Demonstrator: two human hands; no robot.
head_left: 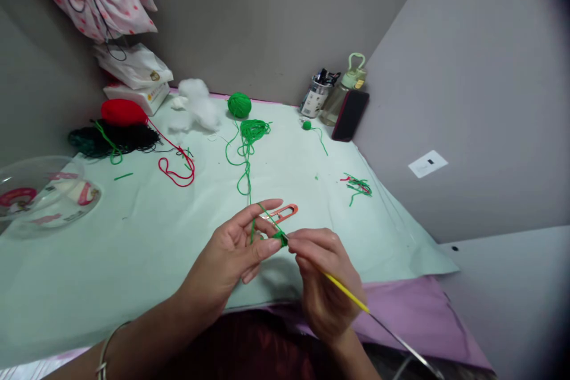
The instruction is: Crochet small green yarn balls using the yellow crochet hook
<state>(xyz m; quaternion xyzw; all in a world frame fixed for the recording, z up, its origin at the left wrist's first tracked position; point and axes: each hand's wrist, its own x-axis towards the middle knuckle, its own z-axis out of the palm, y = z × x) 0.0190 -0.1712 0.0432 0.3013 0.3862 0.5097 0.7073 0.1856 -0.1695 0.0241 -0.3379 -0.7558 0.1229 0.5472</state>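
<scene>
My left hand (231, 246) pinches a small green crochet piece (280, 238) between thumb and finger. Green yarn runs over its raised index finger and back toward a loose green tangle (253, 130) and a green yarn ball (239, 105). My right hand (327, 276) is closed round a crochet hook (347, 293) with a yellow grip and a long metal shaft sticking out toward the lower right. The hook's tip meets the green piece, and its exact place in the stitches is hidden by the fingers. Just behind my left fingers lies an orange snips-like tool (287, 211), partly covered.
Red yarn (123, 111), dark yarn (116, 138) and a clear plastic container (44, 190) sit at the left. White stuffing (198, 105) lies at the back. A phone (351, 115) leans on a bottle (333, 104) beside a pen cup (313, 100). Yarn scraps (358, 185) lie at the right.
</scene>
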